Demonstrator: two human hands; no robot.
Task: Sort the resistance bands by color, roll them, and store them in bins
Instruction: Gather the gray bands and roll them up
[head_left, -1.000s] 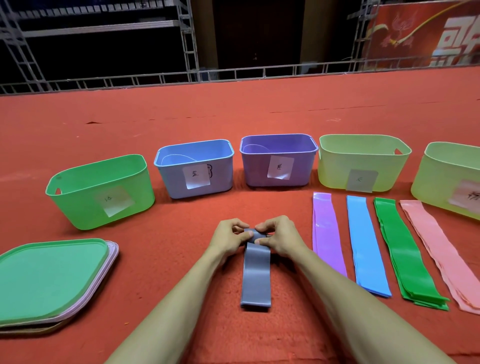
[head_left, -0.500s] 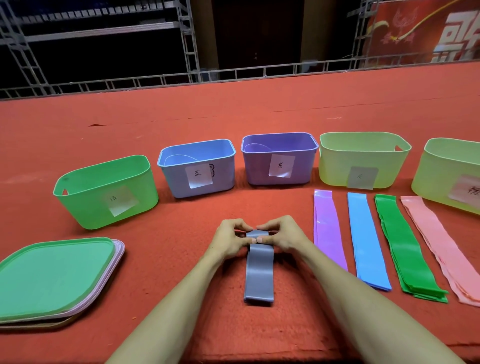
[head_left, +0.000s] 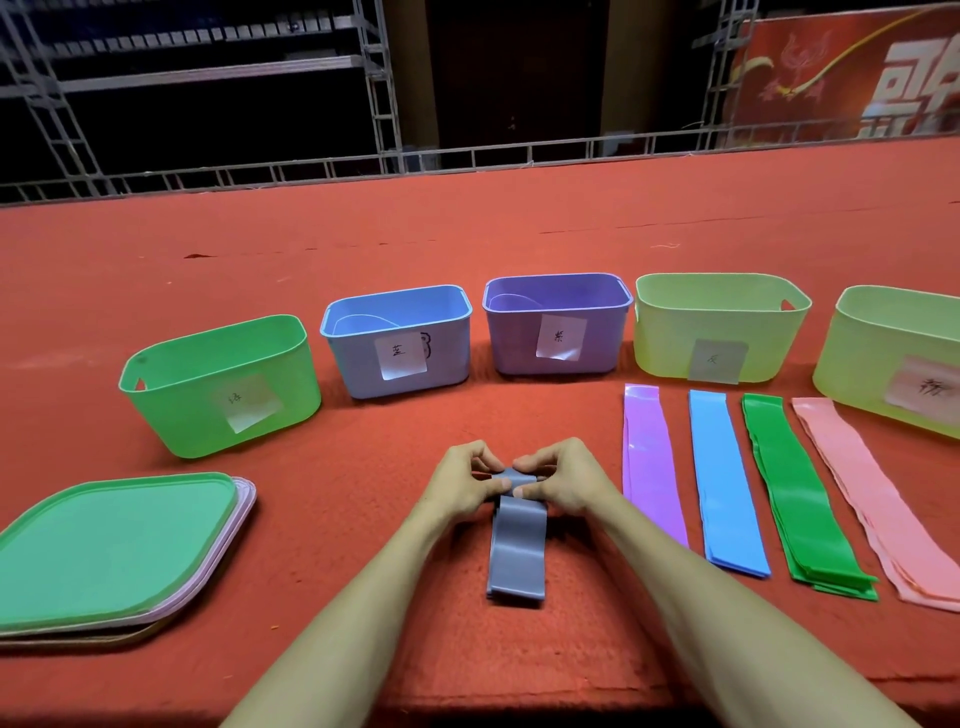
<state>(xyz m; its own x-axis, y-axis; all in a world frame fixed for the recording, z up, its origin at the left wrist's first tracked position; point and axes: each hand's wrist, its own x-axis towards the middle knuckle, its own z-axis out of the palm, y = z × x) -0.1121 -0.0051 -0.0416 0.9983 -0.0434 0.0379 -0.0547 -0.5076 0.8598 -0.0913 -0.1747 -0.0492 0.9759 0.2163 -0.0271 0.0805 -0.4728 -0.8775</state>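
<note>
A grey band (head_left: 517, 551) lies lengthwise on the red carpet in front of me, its far end rolled up. My left hand (head_left: 465, 486) and my right hand (head_left: 563, 480) both pinch that rolled end between thumb and fingers. To the right lie flat stacks of bands: purple (head_left: 652, 467), blue (head_left: 724, 488), green (head_left: 797, 499) and pink (head_left: 872, 499). Behind stand labelled bins: green (head_left: 171, 410), blue (head_left: 343, 358), purple (head_left: 608, 343), pale yellow-green (head_left: 660, 338) and another pale one (head_left: 852, 374) at the right edge.
A stack of lids (head_left: 104, 551), green on top, lies at the left. The carpeted surface's front edge (head_left: 519, 714) runs just below my forearms. Metal railing and truss (head_left: 467, 156) stand beyond the far edge.
The roll at the far end of the grey band has grown a little and the flat part has become shorter. Both hands stay in place, fingers turning the roll.
</note>
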